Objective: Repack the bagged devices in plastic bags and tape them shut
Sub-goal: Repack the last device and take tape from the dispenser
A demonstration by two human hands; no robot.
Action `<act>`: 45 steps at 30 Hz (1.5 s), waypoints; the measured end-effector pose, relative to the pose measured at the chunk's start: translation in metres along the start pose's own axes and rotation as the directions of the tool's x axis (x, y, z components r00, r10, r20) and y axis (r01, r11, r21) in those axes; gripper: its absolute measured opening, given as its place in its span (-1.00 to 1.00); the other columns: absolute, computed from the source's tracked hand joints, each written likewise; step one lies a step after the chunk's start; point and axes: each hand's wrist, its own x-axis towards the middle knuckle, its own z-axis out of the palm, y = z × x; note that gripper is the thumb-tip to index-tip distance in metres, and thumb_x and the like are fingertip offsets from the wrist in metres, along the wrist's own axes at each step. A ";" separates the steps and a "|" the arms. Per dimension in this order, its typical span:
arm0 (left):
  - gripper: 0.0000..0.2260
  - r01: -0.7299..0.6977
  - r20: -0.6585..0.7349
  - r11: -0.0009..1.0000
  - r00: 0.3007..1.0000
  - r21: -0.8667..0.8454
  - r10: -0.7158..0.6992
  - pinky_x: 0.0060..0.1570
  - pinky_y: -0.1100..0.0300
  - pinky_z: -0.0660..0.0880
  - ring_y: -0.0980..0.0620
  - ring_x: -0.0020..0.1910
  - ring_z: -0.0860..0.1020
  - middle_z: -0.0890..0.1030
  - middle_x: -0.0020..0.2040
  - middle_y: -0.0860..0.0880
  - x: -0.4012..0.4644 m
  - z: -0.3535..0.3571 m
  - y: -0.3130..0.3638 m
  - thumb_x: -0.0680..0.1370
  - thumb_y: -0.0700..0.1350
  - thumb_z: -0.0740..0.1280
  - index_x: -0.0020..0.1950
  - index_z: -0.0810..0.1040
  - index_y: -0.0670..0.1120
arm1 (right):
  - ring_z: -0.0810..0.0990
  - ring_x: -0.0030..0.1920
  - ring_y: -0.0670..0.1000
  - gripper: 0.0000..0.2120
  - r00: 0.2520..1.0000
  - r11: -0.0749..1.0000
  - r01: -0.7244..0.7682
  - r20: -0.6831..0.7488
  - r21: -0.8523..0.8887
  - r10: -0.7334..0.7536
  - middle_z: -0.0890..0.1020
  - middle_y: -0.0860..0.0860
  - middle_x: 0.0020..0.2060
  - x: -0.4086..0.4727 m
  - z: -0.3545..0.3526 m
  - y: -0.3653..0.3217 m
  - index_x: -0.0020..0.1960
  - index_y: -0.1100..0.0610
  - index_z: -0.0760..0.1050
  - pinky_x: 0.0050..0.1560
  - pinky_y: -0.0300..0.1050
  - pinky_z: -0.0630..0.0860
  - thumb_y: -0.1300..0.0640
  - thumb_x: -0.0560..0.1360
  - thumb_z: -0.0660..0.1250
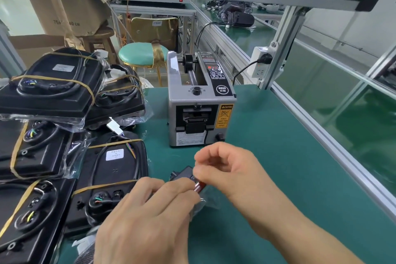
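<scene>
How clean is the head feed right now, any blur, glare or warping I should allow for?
Head view: wide-angle warping bends the frame rails at the edges; right hand and the small black-and-red device it works on with the left hand are motion-blurred; soft glare on the bagged devices; tape dispenser reads sharp.

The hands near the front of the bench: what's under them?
Under the left hand and right hand lies a small dark device with a red part, in clear plastic. Most of it is covered by fingers.

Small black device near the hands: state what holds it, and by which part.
Both hands hold it: the left hand grips the small black device over its near side, the right hand pinches its reddish end.
</scene>
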 end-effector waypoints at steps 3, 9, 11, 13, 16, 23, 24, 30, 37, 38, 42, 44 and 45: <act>-0.74 0.011 0.002 1.000 1.000 0.002 -0.011 -0.28 0.26 0.40 0.07 -0.22 0.49 0.65 -0.11 0.16 -0.002 0.003 -0.002 0.33 -0.15 0.23 -0.16 0.70 0.01 | 0.55 -0.27 -0.13 -0.98 1.000 0.997 -0.020 0.015 0.080 0.019 0.64 -0.02 -0.28 0.001 -0.001 0.002 -0.13 0.08 0.60 -0.15 -0.32 0.51 0.18 0.44 0.41; -0.56 0.037 0.142 0.998 0.989 0.041 -0.042 -0.29 0.14 0.52 -0.02 -0.20 0.48 0.66 -0.02 0.03 -0.005 0.009 -0.012 0.27 0.04 0.23 0.03 0.69 -0.07 | 0.61 -0.19 -0.19 -0.90 0.999 0.993 -0.020 0.041 0.119 0.015 0.64 -0.12 -0.20 0.004 -0.007 0.018 -0.04 0.03 0.59 -0.15 -0.40 0.49 0.21 0.49 0.37; -0.51 0.010 0.201 0.995 0.979 0.104 -0.031 -0.33 0.14 0.54 0.02 -0.17 0.46 0.67 -0.01 0.07 -0.006 0.009 -0.015 0.22 0.07 0.27 0.08 0.69 -0.04 | 0.61 0.04 -0.20 -0.83 0.990 0.990 -0.029 0.141 0.137 0.009 0.67 -0.13 0.00 0.002 -0.012 0.027 0.11 0.01 0.57 0.05 -0.39 0.48 0.11 0.52 0.37; -0.52 0.007 0.197 0.998 0.980 0.068 -0.021 -0.29 0.16 0.56 0.06 -0.14 0.43 0.68 -0.03 0.08 -0.007 0.008 -0.015 0.19 0.04 0.32 0.07 0.69 -0.02 | 0.56 0.20 -0.18 -0.64 0.967 0.982 -0.048 0.254 0.181 0.001 0.64 -0.13 0.15 -0.002 -0.019 0.036 0.25 0.02 0.49 0.14 -0.38 0.45 0.02 0.46 0.34; -0.55 0.088 0.102 0.996 0.991 -0.013 -0.086 -0.25 0.25 0.52 0.09 -0.11 0.45 0.66 0.00 0.14 -0.011 0.003 -0.009 0.16 -0.02 0.40 0.04 0.69 -0.02 | 0.51 0.30 -0.10 -0.53 0.942 0.984 0.000 0.331 0.180 -0.060 0.60 -0.09 0.23 -0.005 -0.027 0.041 0.29 -0.01 0.49 0.27 -0.22 0.43 -0.09 0.41 0.40; -0.64 0.117 -0.174 0.993 0.978 -0.006 -0.117 -0.21 0.19 0.41 0.03 -0.18 0.49 0.51 0.04 0.17 -0.009 -0.008 0.016 0.18 -0.17 0.48 -0.04 0.63 -0.02 | 0.50 0.31 0.01 -0.67 0.906 0.950 0.173 0.337 0.259 -0.257 0.50 -0.08 0.33 -0.013 -0.029 0.034 0.22 0.06 0.56 0.21 -0.14 0.48 0.03 0.47 0.40; -0.62 0.106 -0.195 0.994 0.975 0.006 -0.102 -0.21 0.16 0.42 -0.01 -0.17 0.52 0.56 0.03 0.18 -0.008 -0.009 0.016 0.20 -0.18 0.48 -0.02 0.58 0.01 | 0.50 0.31 0.02 -0.68 0.900 0.942 0.202 0.329 0.267 -0.286 0.49 -0.07 0.33 -0.014 -0.030 0.033 0.21 0.07 0.57 0.21 -0.13 0.48 0.06 0.47 0.38; -0.62 0.035 -0.190 0.999 0.981 -0.008 -0.036 -0.18 0.08 0.46 -0.12 -0.15 0.60 0.66 0.04 0.07 -0.009 -0.013 0.022 0.27 -0.21 0.47 0.03 0.51 0.03 | 0.47 0.35 0.01 -0.65 0.881 0.913 0.306 0.284 0.271 -0.380 0.50 -0.05 0.31 -0.021 -0.034 0.023 0.19 0.05 0.58 0.32 -0.08 0.42 -0.03 0.45 0.44; -0.49 0.304 -0.039 0.569 0.859 -0.764 -0.511 -0.12 0.38 0.54 0.20 -0.15 0.62 0.68 -0.12 0.04 0.002 0.008 0.003 0.15 -0.29 0.58 -0.07 0.62 0.21 | 0.53 0.23 -0.08 -0.45 0.891 0.890 0.431 0.222 -0.147 -0.395 0.57 -0.18 0.16 -0.018 -0.047 0.005 0.23 -0.16 0.48 0.29 -0.18 0.39 0.04 0.29 0.56; -0.37 0.272 -0.069 0.510 0.830 -0.816 -0.554 -0.08 0.36 0.54 0.13 -0.07 0.62 0.66 -0.03 0.03 -0.008 0.009 0.003 0.08 -0.30 0.58 0.03 0.59 0.20 | 0.55 0.17 -0.03 -0.49 0.882 0.875 0.458 0.202 -0.159 -0.425 0.59 -0.14 0.11 -0.016 -0.045 0.002 0.20 -0.13 0.50 0.24 -0.16 0.43 0.09 0.30 0.56; -0.25 0.260 0.098 0.243 0.845 -0.934 -0.526 0.04 0.26 0.54 -0.02 0.13 0.59 0.57 0.20 0.00 -0.019 0.010 -0.012 0.08 -0.19 0.58 0.22 0.52 0.20 | 0.54 0.15 0.02 -0.54 0.856 0.827 0.516 0.176 -0.223 -0.486 0.55 -0.12 0.07 -0.009 -0.031 -0.009 0.12 -0.06 0.54 0.17 -0.13 0.48 0.20 0.27 0.55; -0.32 0.247 0.092 0.294 0.886 -0.923 -0.455 0.06 0.27 0.53 0.00 0.17 0.58 0.56 0.24 0.02 -0.014 0.003 -0.018 0.14 -0.11 0.58 0.23 0.54 0.15 | 0.54 0.15 -0.02 -0.53 0.839 0.802 0.542 0.209 -0.252 -0.502 0.55 -0.14 0.07 -0.006 -0.028 -0.015 0.11 -0.07 0.54 0.15 -0.23 0.46 0.21 0.26 0.56; -0.44 0.238 0.064 0.351 0.895 -0.905 -0.442 0.04 0.28 0.53 -0.03 0.17 0.58 0.57 0.23 0.00 -0.012 0.001 -0.018 0.18 -0.08 0.59 0.17 0.58 0.12 | 0.54 0.17 -0.03 -0.53 0.831 0.794 0.552 0.246 -0.256 -0.499 0.55 -0.15 0.08 -0.005 -0.027 -0.018 0.11 -0.08 0.54 0.16 -0.26 0.44 0.18 0.26 0.56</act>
